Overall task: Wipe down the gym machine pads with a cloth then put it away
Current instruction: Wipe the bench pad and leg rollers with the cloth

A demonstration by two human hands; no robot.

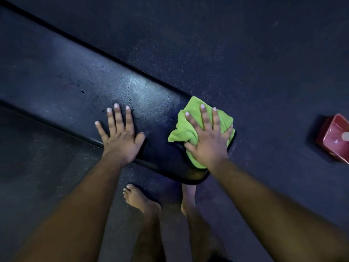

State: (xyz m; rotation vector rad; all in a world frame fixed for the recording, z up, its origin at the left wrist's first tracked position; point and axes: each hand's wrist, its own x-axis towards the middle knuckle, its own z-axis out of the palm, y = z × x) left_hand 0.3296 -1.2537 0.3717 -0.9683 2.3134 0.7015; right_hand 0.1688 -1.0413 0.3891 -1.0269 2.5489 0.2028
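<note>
right hand (206,138) flat, fingers spread on cloth (190,129) | left hand (120,136) spread on pad (75,78) (far end cropped)

The black pad (75,87) runs out of view at the left edge, so its far end cannot be seen. The right hand (207,140) covers the middle of the green cloth (190,129). A red container (334,138) is cut by the right edge; a pale, blurred thing inside it cannot be identified. The pad's near end hides part of one bare foot (188,197).
</note>
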